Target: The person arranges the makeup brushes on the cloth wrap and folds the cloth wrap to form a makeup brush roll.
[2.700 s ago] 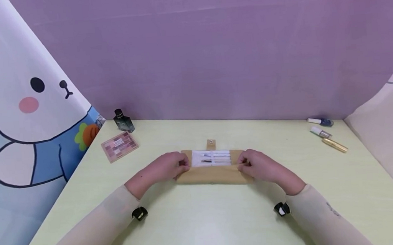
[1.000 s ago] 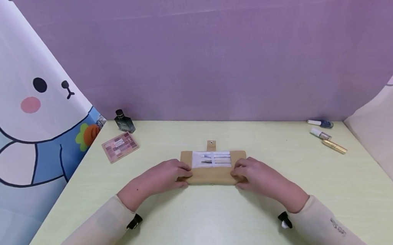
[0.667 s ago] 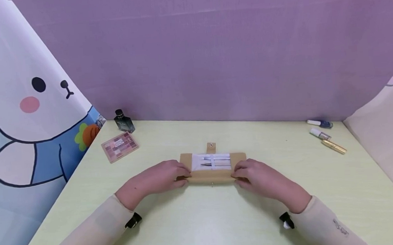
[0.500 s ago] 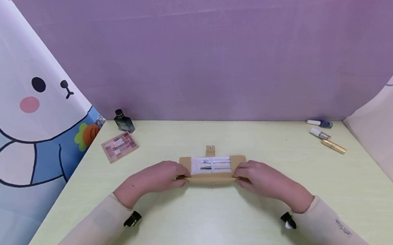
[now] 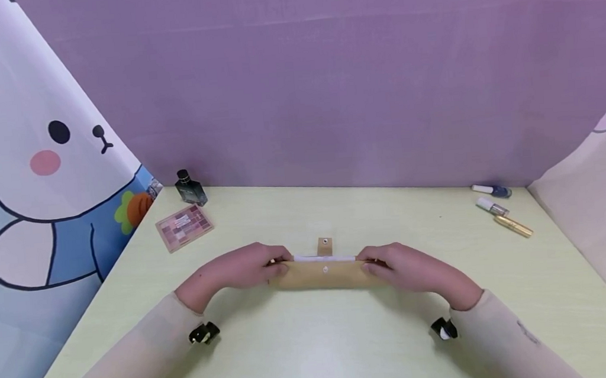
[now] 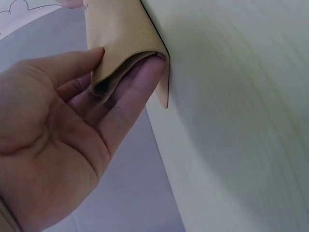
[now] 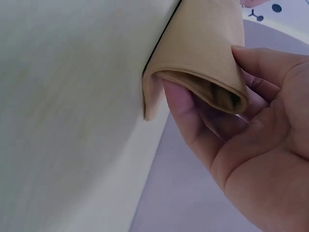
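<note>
Left hand [image 5: 240, 269] and right hand [image 5: 402, 264] pinching pouch [image 5: 323, 273] ends, thumbs over, fingers under the fold. Front flap now rolled over since 0.5 s ago; white pens nearly hidden. Snap tab [image 5: 325, 246] unfastened. Mid-worktop [image 5: 315, 342]. Closing nearly done.

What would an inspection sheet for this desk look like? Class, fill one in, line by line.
Surface: pale green table, bare in front of the hands.
Job's things: tan pouch folded over; a white strip shows along its top edge, and the snap tab sticks out behind.
Clutter: makeup palette and dark bottle far left; three small tubes far right.
Hands: left hand pinches the pouch's left end, right hand its right end; fingers tucked inside the fold.
Cables: nothing seen.
Surroundings: purple backdrop; rabbit cartoon panel on the left.
</note>
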